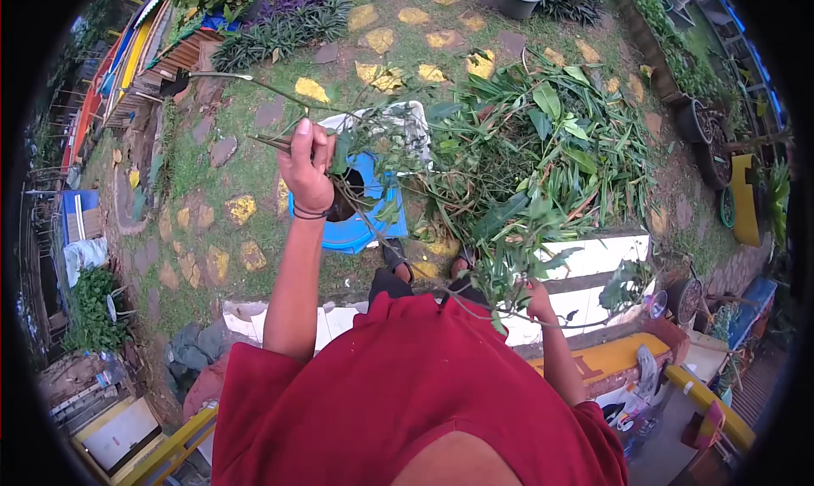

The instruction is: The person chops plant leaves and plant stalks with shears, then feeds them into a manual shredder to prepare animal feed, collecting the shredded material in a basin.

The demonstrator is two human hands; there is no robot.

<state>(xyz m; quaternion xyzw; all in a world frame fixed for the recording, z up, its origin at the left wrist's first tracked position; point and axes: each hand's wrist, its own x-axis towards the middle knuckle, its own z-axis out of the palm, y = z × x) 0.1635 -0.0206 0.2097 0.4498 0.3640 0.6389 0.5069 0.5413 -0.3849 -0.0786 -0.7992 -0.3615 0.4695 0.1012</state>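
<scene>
Left hand (308,165) clamps a thin brown woody stem (271,142), lying roughly crosswise, end jutting left. Right hand (538,301), well apart, sits beside green leafy twigs (509,274); cannot tell its grip.

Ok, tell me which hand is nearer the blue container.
Left. The left hand is near the blue container, toward its left; the right hand is farther, to its right.

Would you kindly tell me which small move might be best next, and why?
Perhaps the right hand should gather in the nearby leafy branch: the left hand is raised and closed, apparently around a long stem, while loose leaves sprawl between the two hands.
</scene>
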